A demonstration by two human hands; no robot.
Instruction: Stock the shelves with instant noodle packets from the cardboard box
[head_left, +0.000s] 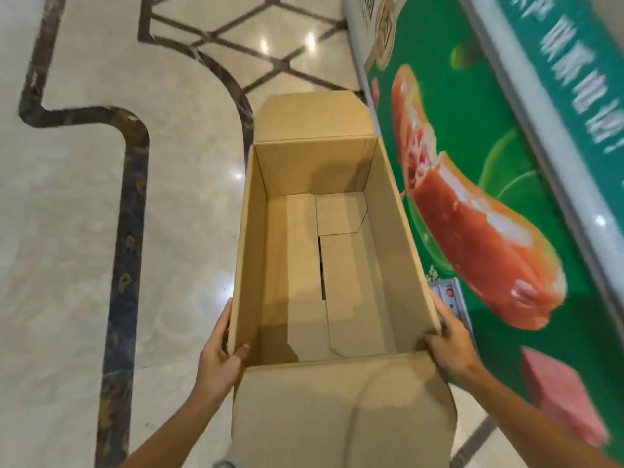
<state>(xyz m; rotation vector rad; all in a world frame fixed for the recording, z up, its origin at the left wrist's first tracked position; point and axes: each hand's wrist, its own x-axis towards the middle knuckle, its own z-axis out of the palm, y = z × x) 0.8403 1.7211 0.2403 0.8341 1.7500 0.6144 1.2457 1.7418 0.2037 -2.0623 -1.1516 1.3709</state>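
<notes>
An open cardboard box (388, 231) fills the middle of the head view, its inside bare, with no noodle packets visible. One end flap points away from me and the near flap hangs toward me. My left hand (221, 349) grips the box's left wall near the close corner, thumb hooked over the rim inside and fingers on the outer face. My right hand (450, 339) grips the right wall near the close corner in the same way. The box is held above the floor between both hands. No shelves are in view.
A polished marble floor (67, 231) with dark inlaid bands lies to the left and ahead. A green chest freezer (472, 130) with an ice-lolly picture stands close along the box's right side, with a small control panel (450, 298) by my right hand.
</notes>
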